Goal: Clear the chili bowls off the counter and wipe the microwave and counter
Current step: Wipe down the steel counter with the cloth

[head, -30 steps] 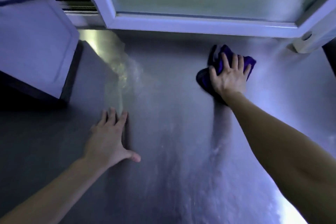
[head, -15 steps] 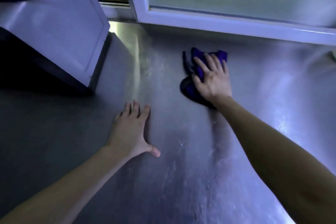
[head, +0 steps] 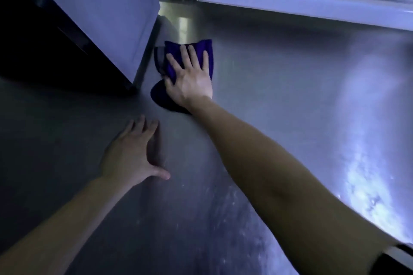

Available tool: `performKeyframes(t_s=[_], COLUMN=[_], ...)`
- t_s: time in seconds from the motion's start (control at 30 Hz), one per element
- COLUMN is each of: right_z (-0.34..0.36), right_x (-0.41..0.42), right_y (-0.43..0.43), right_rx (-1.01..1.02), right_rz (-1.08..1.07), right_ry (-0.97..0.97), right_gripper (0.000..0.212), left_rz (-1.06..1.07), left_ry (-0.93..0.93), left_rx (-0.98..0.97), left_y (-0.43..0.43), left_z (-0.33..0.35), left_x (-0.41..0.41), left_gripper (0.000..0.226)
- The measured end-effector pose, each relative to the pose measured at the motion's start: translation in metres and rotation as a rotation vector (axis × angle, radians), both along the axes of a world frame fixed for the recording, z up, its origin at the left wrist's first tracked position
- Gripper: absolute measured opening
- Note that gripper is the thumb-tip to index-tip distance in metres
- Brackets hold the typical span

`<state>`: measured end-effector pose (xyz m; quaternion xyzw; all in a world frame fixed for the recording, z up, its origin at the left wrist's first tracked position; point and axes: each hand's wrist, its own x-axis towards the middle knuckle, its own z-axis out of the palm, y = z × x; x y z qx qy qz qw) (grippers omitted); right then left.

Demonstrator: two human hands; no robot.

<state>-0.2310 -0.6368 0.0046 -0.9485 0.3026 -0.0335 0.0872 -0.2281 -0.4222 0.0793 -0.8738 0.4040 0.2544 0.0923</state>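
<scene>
Presently our right hand (head: 190,80) presses flat, fingers straight, on the purple cloth (head: 172,48) just beside the microwave (head: 107,11); our left hand (head: 131,154) lies spread, holding nothing, on the counter (head: 290,96). No chili bowls in view; we judge counter wiping underway, microwave status undetermined.

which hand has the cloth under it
The right hand: its fingers are spread flat, pressing the purple cloth onto the counter beside the microwave. The left hand rests bare on the counter, touching no cloth.
</scene>
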Motion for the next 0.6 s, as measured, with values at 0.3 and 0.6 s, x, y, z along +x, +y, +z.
performKeyframes(t_s=[0.3, 0.6], right_z=[-0.004, 0.004], right_x=[-0.281, -0.085], right_y=[-0.108, 0.05], right_rx=[-0.012, 0.011], right_rz=[-0.625, -0.112], right_ry=[0.007, 0.059], right_gripper=[0.073, 0.075], left_rz=[-0.019, 0.045], left_ry=[-0.032, -0.065], left_rx=[-0.021, 0.08], left_y=[0.003, -0.002], left_z=[-0.008, -0.004], left_x=[0.003, -0.008], left_gripper=[0.164, 0.158])
